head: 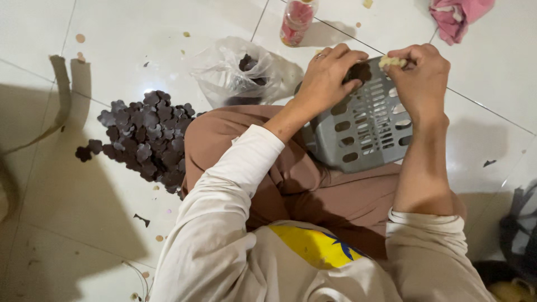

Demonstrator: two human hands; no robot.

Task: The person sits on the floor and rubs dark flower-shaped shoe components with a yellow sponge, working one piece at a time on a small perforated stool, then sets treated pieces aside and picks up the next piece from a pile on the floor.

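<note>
While the grey slotted basket lies tipped on the person's lap, the left hand pinches a dark flower-shaped piece against its rim, fingers closed on it. Just beside it, the right hand grips a small pale yellow piece between fingertips. On the white tile floor to the left lies a heap of dark cut-outs; a clear plastic bag holding more sits near the knee. Farther off stand a red bottle and a pink cloth.
</note>
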